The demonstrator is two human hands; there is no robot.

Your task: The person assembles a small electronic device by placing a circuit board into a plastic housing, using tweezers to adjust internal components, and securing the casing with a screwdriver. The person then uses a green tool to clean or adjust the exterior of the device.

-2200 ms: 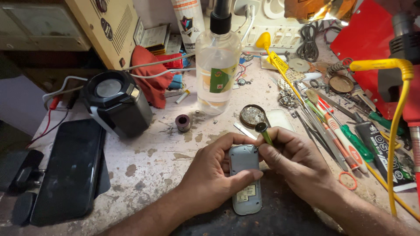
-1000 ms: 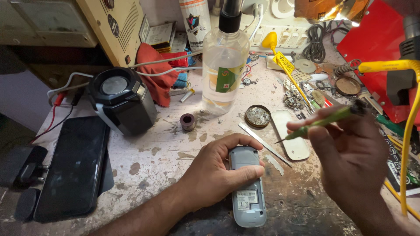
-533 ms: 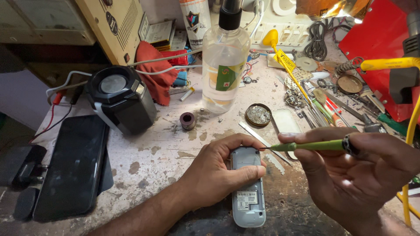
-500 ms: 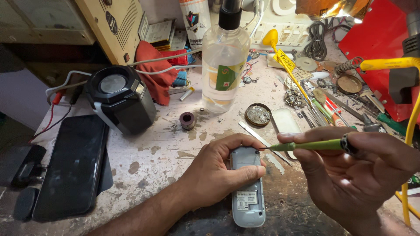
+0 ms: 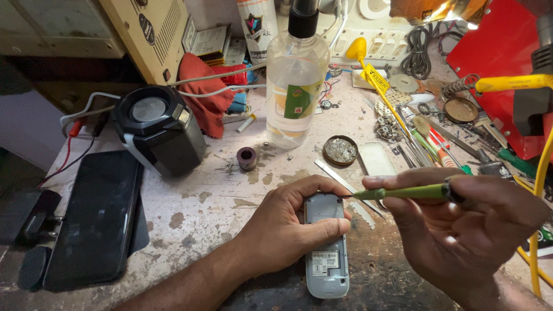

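A small grey mobile phone (image 5: pixel 326 249) lies back-up on the worn workbench, its inner label showing. My left hand (image 5: pixel 288 230) grips it from the left, thumb across its middle and fingers curled over its top end. My right hand (image 5: pixel 461 230) holds a green screwdriver (image 5: pixel 403 192) level, its tip pointing left and hovering just above the phone's upper right corner.
A clear spray bottle (image 5: pixel 295 80) stands behind the phone, with a black speaker (image 5: pixel 158 132) and a dark tablet (image 5: pixel 95 216) to the left. A round tin of screws (image 5: pixel 340 150), a solder spool (image 5: pixel 246 158), several hand tools (image 5: pixel 426 144) and a yellow cable (image 5: pixel 538 173) crowd the right side.
My right hand lifted the screwdriver off the phone, swung it up to the right, then brought it back down level with its tip near the phone's top. My left hand kept its hold.
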